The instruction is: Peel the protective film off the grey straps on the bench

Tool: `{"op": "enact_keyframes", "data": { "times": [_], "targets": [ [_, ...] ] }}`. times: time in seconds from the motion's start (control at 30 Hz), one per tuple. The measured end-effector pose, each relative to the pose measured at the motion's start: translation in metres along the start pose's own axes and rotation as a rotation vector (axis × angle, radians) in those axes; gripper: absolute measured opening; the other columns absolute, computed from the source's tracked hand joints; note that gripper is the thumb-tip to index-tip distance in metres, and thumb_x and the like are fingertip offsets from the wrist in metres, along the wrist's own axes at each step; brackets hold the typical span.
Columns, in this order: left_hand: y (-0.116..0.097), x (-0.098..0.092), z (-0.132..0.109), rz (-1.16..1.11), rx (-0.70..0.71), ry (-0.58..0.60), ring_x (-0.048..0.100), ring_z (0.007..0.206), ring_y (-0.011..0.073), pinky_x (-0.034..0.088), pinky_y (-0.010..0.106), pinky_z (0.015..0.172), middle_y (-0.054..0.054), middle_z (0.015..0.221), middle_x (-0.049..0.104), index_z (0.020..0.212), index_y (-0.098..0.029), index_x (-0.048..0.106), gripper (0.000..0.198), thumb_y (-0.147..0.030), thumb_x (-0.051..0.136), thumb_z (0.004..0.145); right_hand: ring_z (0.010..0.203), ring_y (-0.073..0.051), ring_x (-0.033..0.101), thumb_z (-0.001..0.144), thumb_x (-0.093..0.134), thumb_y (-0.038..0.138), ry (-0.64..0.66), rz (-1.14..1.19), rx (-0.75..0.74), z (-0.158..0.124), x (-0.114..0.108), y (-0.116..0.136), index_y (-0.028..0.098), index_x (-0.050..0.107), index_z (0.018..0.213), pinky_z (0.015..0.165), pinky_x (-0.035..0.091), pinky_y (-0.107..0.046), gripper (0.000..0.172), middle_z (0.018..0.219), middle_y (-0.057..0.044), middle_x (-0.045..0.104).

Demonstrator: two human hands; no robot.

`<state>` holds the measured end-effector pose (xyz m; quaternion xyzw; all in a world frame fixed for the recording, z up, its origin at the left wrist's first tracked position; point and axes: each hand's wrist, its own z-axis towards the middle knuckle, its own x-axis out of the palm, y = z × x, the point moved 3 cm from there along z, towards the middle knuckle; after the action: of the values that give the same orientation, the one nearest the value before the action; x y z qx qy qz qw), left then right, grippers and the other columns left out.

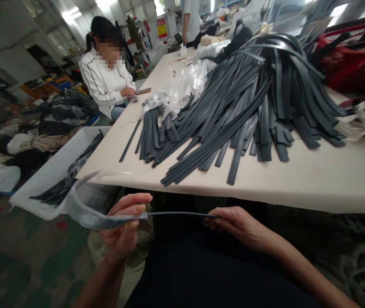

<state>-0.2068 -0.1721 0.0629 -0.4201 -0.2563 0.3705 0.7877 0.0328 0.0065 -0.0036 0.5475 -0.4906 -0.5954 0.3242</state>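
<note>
A thin dark strap (pixel 179 213) stretches level between my two hands, in front of the table edge. My right hand (pixel 238 224) pinches its right end between thumb and fingers. At the other side my left hand (pixel 121 229) grips a clear plastic sleeve (pixel 88 216) at its mouth, where the strap runs into it. The sleeve curves up and back to the left, with its far end blurred. Beyond my hands, a large pile of dark grey straps (pixel 234 102) lies on the table (pixel 317 182), their flat ends fanned toward me.
Crumpled clear plastic sleeves (pixel 189 83) lie beside the pile. A white bin (pixel 38 177) with dark straps stands on the floor at left. Across the table sits a person in a white jacket (pixel 105 81). A red basket (pixel 355 60) is at the back right.
</note>
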Motion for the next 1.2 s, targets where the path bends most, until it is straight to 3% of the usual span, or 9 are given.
{"op": "enact_keyframes", "data": {
  "times": [0.07,0.17,0.27,0.4,0.6,0.77,0.97,1.07,1.2],
  "targets": [
    [0.006,-0.004,-0.019,-0.072,-0.125,-0.009,0.07,0.076,0.019,0.061,0.033,0.069,0.004,0.081,0.075,0.079,-0.021,0.075,0.019,-0.04,0.077,0.074,0.073,-0.014,0.06,0.102,0.041,0.04,0.028,-0.035,0.026,0.004,0.001,-0.004,0.019,0.067,0.105,0.069,0.049,-0.024,0.033,0.084,-0.003,0.065],
    [0.028,-0.001,-0.051,-0.213,-0.514,-0.121,0.071,0.074,0.0147,0.06,0.024,0.069,0.003,0.079,0.077,0.085,-0.02,0.077,0.022,-0.039,0.079,0.074,0.07,-0.014,0.061,0.101,0.044,0.04,0.054,-0.063,0.112,0.0,0.002,-0.015,0.02,0.067,0.105,0.065,0.049,-0.024,0.032,0.082,-0.002,0.066],
    [0.051,0.012,-0.078,-0.337,-0.908,-0.19,0.071,0.073,0.0134,0.059,0.02,0.065,0.004,0.081,0.078,0.089,-0.019,0.077,0.034,-0.04,0.087,0.064,0.065,-0.015,0.062,0.099,0.046,0.045,0.081,-0.048,0.221,-0.012,0.001,-0.023,0.02,0.068,0.103,0.061,0.048,-0.024,0.034,0.077,-0.002,0.067],
    [0.07,0.039,-0.09,-0.494,-1.186,-0.131,0.069,0.068,0.0114,0.058,0.019,0.061,0.005,0.083,0.078,0.09,-0.017,0.077,0.04,-0.037,0.09,0.059,0.058,-0.014,0.057,0.097,0.048,0.053,0.087,-0.085,0.308,-0.046,-0.009,-0.023,0.021,0.067,0.083,0.053,0.043,-0.024,0.04,0.066,-0.002,0.061],
    [0.077,0.086,-0.098,-0.646,-1.35,0.205,0.071,0.069,0.0148,0.054,0.022,0.062,0.007,0.081,0.077,0.097,-0.011,0.075,0.044,-0.037,0.088,0.064,0.051,-0.017,0.047,0.095,0.046,0.06,-0.061,-0.17,0.374,-0.109,-0.036,-0.02,0.023,0.061,0.067,0.048,0.04,-0.031,0.048,0.058,-0.006,0.053],
    [0.081,0.114,-0.113,-0.671,-1.493,0.352,0.07,0.074,0.0164,0.051,0.025,0.068,0.008,0.084,0.076,0.097,-0.011,0.074,0.041,-0.035,0.087,0.066,0.049,-0.013,0.04,0.092,0.048,0.057,-0.142,-0.201,0.347,-0.082,-0.014,-0.007,0.022,0.055,0.064,0.045,0.033,-0.027,0.046,0.055,0.0,0.046],
    [0.086,0.122,-0.121,-0.625,-1.506,0.414,0.068,0.074,0.0151,0.047,0.026,0.072,0.009,0.088,0.076,0.094,-0.01,0.075,0.041,-0.035,0.088,0.064,0.052,-0.012,0.045,0.093,0.046,0.046,-0.167,-0.183,0.272,-0.027,0.009,-0.004,0.019,0.053,0.065,0.047,0.035,-0.023,0.04,0.057,0.001,0.051],
    [0.089,0.116,-0.116,-0.625,-1.458,0.376,0.068,0.077,0.0152,0.048,0.025,0.072,0.01,0.09,0.076,0.095,-0.009,0.075,0.041,-0.034,0.087,0.065,0.063,-0.015,0.059,0.095,0.05,0.046,-0.104,-0.139,0.275,-0.039,0.002,-0.005,0.019,0.066,0.09,0.057,0.046,-0.024,0.032,0.072,-0.002,0.065],
    [0.093,0.105,-0.103,-0.662,-1.45,0.208,0.069,0.078,0.0133,0.052,0.023,0.07,0.008,0.096,0.076,0.098,-0.012,0.074,0.022,-0.027,0.073,0.082,0.087,-0.021,0.069,0.092,0.06,0.043,-0.192,-0.127,0.238,-0.08,-0.016,0.003,0.024,0.058,0.129,0.076,0.056,-0.03,0.041,0.105,-0.007,0.072]
  ]
}}
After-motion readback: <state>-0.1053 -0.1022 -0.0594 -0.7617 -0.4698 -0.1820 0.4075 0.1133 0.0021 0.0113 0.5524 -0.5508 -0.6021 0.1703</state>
